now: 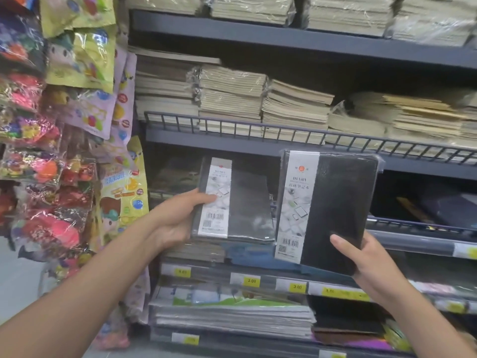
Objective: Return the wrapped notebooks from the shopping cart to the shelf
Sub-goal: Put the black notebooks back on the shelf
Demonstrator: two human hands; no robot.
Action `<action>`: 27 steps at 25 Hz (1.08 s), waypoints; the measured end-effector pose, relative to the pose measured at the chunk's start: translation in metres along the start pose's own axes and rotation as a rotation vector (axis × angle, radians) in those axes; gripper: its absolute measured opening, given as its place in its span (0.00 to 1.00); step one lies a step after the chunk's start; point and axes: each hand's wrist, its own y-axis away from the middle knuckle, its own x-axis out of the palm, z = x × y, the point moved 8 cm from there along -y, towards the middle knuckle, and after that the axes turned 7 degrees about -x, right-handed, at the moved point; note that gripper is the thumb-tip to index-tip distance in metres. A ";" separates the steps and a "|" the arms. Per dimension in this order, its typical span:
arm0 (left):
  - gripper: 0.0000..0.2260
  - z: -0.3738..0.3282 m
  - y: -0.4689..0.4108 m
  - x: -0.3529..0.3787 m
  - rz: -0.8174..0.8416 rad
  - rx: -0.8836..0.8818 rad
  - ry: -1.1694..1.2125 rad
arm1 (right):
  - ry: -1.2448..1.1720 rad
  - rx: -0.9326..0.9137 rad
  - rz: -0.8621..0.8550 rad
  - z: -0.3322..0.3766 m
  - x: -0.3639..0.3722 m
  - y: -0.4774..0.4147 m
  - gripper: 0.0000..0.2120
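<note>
Two wrapped notebooks are held up in front of the shelf (211, 273), both below the wire rail (258, 129); the cart is not in view.

The left notebook (240, 202) is gripped by the left hand (180, 218) at its left edge, with the thumb laid across the front of the white band and the fingers hidden behind. It is held upright and a little tilted. Its lower edge is seen just over a flat stack (201, 250) under the rail. Whether it touches that stack cannot be told.

The right notebook (335, 202) is grasped by the right hand (366, 257) at its lower right corner, with the thumb pressed on the black cover and the fingers wrapped behind. It is held upright, and its top edge overlaps the rail from in front. It is judged to be nearer the camera than the other.

The step in hand is judged to be the placing, and it is best done one book at a time:

- The left notebook, being nearer the opening below the rail, should be set in first. It should be tipped flat and slid onto the stack, not dropped.
- The grip should be kept at the edge, so that the fingers can be drawn out once the weight is borne by the stack.
- The film is glossy and likely slippery, so a firm pinch is advised. This matters most for the right notebook, which is held by one corner only and may swing.
- The top edge should be lowered clear of the rail before anything is pushed inward.
</note>
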 end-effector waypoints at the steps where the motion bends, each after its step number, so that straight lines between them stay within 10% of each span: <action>1: 0.11 -0.004 -0.004 0.005 0.001 -0.012 -0.008 | 0.001 -0.003 -0.003 0.001 0.000 0.002 0.26; 11: 0.15 -0.026 -0.032 0.017 -0.142 -0.017 -0.120 | 0.065 0.014 -0.072 0.002 -0.012 0.014 0.12; 19: 0.47 0.002 -0.015 -0.002 0.131 0.231 -0.011 | 0.093 0.011 -0.068 0.007 -0.010 0.016 0.12; 25: 0.23 -0.010 -0.018 -0.016 -0.199 0.484 -0.598 | 0.073 0.012 -0.069 0.006 -0.007 0.019 0.17; 27: 0.20 -0.014 -0.017 -0.017 -0.332 0.541 -0.737 | 0.061 0.000 -0.052 0.007 -0.006 0.019 0.33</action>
